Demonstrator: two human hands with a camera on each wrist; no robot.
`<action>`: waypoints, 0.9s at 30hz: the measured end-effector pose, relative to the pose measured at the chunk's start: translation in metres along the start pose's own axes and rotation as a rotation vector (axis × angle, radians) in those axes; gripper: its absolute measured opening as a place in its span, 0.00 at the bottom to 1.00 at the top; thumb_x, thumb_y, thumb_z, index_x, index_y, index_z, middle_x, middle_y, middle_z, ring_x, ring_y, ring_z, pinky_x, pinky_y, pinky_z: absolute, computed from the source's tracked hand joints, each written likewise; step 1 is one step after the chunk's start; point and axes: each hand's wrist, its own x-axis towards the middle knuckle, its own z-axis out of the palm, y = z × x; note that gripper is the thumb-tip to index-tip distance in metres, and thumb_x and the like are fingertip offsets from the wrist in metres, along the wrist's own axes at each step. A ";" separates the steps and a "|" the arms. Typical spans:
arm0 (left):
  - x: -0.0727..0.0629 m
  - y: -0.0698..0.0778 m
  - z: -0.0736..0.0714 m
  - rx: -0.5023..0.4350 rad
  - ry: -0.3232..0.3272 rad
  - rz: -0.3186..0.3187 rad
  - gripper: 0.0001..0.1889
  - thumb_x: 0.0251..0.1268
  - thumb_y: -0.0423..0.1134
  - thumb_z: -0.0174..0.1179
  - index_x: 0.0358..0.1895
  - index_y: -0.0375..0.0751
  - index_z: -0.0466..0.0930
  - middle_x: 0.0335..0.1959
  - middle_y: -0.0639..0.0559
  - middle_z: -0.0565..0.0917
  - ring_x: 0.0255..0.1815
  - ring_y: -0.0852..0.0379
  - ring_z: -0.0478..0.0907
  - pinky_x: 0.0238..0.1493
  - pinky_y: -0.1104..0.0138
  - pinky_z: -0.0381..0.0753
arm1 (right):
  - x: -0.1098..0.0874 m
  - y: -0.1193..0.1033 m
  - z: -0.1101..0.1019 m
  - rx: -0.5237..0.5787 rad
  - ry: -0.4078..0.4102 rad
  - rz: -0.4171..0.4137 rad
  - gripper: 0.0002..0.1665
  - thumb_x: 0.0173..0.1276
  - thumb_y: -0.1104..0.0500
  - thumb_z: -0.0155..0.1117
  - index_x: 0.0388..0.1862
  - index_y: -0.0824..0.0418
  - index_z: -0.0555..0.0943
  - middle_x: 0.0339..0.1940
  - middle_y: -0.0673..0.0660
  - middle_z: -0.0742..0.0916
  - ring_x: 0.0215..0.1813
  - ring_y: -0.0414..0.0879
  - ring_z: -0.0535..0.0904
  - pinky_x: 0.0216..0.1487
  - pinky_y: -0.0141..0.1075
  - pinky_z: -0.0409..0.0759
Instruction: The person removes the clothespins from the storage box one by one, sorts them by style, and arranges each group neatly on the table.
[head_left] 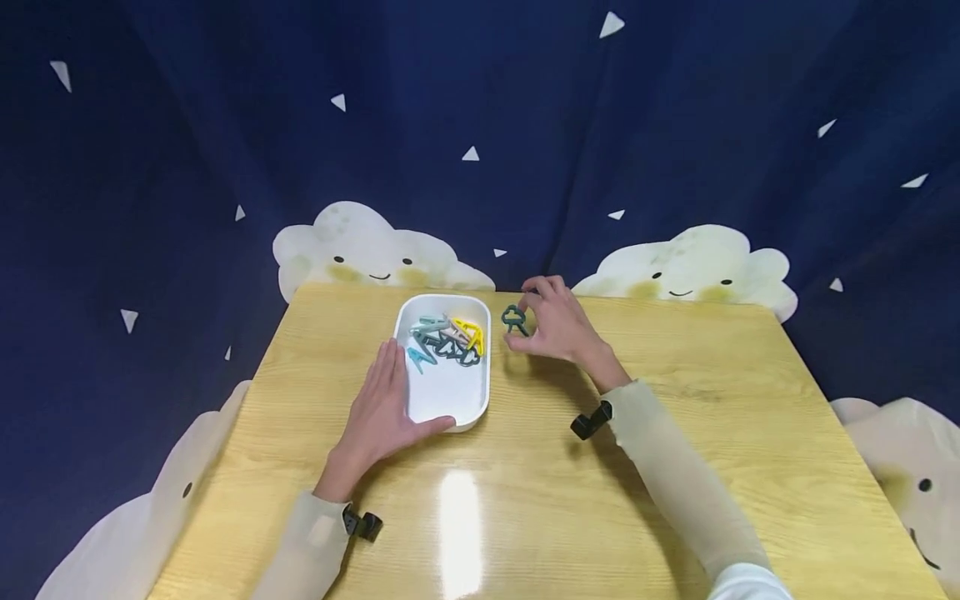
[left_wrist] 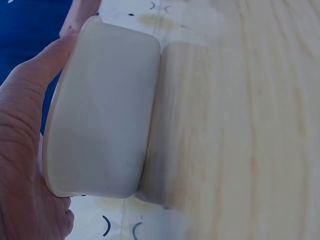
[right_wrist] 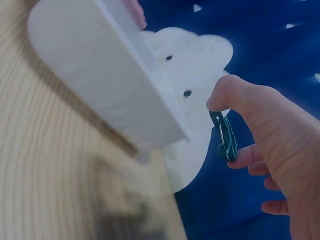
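A white tray holds several plastic clothes pegs in light green, dark green, blue, yellow and pinkish tones, bunched toward its far end. My left hand rests against the tray, its straight fingers along the left side and the thumb over the near rim. Just right of the tray, my right hand pinches a dark green clothes peg with a cloud-shaped top between thumb and fingertip. In the right wrist view this peg hangs clear of the tabletop, beside the tray wall.
The wooden table extends on both sides of the tray. Behind it hangs a dark blue curtain with white triangles and smiling clouds. A black wrist camera is strapped at my right wrist, another at my left.
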 end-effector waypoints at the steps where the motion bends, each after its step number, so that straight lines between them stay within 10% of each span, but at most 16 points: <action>1: -0.001 -0.001 0.000 -0.002 0.004 0.004 0.78 0.45 0.89 0.57 0.84 0.29 0.38 0.87 0.37 0.36 0.87 0.42 0.34 0.84 0.47 0.47 | -0.001 0.001 0.003 -0.003 0.001 0.007 0.36 0.53 0.29 0.68 0.41 0.60 0.85 0.61 0.59 0.80 0.63 0.61 0.70 0.61 0.56 0.75; 27: -0.003 -0.004 0.001 -0.024 0.006 -0.010 0.79 0.44 0.89 0.56 0.84 0.30 0.38 0.87 0.40 0.35 0.87 0.43 0.35 0.85 0.49 0.46 | -0.005 0.047 0.054 -0.075 -0.161 0.115 0.38 0.55 0.29 0.68 0.46 0.61 0.85 0.49 0.59 0.85 0.49 0.56 0.81 0.48 0.52 0.82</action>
